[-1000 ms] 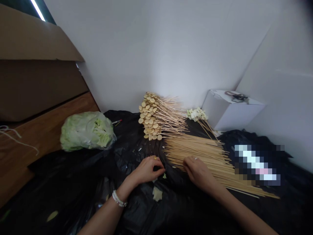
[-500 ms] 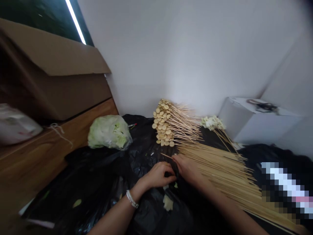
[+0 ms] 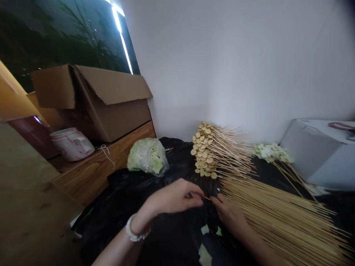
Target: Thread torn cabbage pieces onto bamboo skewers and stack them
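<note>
Between my hands runs a short visible length of bamboo skewer (image 3: 207, 198). My right hand (image 3: 231, 216) is closed on it, fingertips pinching, beside a wide spread of bare bamboo skewers (image 3: 277, 210). My left hand (image 3: 177, 195), with a white bracelet at the wrist, has thumb and index finger closed around the skewer's other visible end. Whether a small piece of food is in those fingers is hidden. Beyond the hands lie stacked skewers threaded with pale round slices (image 3: 203, 149). Leaf scraps (image 3: 204, 255) rest on the black plastic sheet (image 3: 166, 236) below.
A clear bag of cabbage (image 3: 148, 157) sits behind my left hand. Skewered pale leaves (image 3: 273, 152) lie at the right, before a white box (image 3: 313, 151). An open cardboard box (image 3: 116, 114) and white tub (image 3: 72, 144) stand on a wooden surface at left.
The view has swung left, so things appear further right. My left hand has lifted and its fingers have come to the skewer's end, which earlier stuck out free from my right hand.
</note>
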